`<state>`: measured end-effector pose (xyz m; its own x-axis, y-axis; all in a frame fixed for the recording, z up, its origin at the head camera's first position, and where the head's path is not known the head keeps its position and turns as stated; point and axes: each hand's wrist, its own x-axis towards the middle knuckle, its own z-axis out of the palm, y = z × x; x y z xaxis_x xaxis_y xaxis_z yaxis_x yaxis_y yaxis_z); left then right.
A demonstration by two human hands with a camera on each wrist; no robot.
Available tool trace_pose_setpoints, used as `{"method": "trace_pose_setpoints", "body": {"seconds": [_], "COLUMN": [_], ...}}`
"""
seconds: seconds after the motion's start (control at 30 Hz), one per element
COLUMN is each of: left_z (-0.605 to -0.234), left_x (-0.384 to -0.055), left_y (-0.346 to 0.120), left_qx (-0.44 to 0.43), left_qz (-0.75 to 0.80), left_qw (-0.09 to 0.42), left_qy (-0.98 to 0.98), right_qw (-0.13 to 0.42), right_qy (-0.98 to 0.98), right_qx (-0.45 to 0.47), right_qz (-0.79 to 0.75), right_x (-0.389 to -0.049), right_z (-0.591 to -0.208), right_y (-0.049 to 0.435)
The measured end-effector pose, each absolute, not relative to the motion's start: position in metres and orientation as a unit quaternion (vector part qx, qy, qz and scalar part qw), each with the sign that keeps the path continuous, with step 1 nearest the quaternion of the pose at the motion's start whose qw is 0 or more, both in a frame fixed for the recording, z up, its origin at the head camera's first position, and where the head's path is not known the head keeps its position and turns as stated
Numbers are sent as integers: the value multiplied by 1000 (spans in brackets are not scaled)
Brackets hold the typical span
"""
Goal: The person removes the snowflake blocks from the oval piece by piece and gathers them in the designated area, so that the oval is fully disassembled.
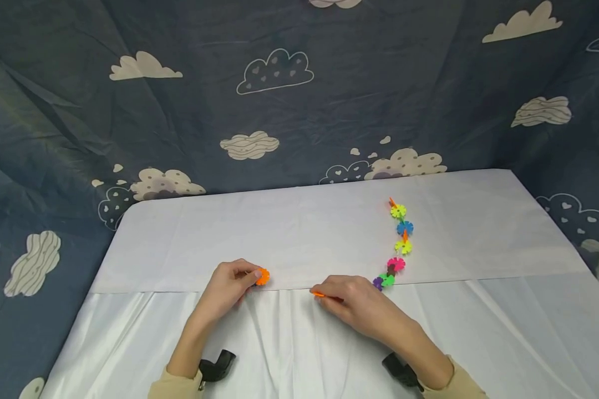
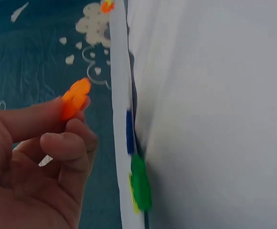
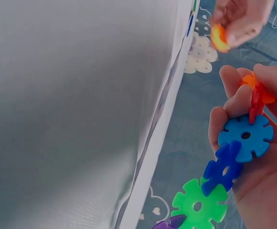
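A dark cloud-print cloth (image 1: pixel 329 111) hangs behind the white surface (image 1: pixel 204 238); the right hand's (image 1: pixel 356 302) grip is closed, pinching an orange end disc (image 1: pixel 318 294) linked to red and blue discs (image 3: pixel 246 136); the left hand's (image 1: pixel 231 284) grip also pinches closed; a multicoloured notched-disc chain (image 1: pixel 403 247) curves away beyond the right hand; the left's orange notched disc (image 1: pixel 263 276) sits between fingertips, apart from the right's.

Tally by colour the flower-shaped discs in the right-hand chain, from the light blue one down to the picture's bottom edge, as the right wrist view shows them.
Light blue disc: 1
Dark blue disc: 1
Green disc: 1
Purple disc, partly cut off: 1
Total: 4
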<state>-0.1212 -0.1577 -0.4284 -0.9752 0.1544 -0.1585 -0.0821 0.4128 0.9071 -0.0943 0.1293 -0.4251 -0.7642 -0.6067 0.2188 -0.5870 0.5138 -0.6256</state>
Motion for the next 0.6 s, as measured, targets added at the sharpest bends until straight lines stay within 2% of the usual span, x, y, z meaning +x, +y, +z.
{"method": "trace_pose_setpoints", "body": {"seconds": [0.37,0.6], "left_z": [-436,-433], "left_x": [-123,-122], "left_y": [-175,-174], "left_qx": [61,62], "left_qz": [436,414], "left_qw": [129,113], "left_qy": [889,901], "right_qw": [22,12], "right_qy": [870,864], "right_qx": [-333,-347], "right_qz": [-363,-363], "right_x": [-95,-95], "right_z": [-423,-423], "right_y": [132,134]}}
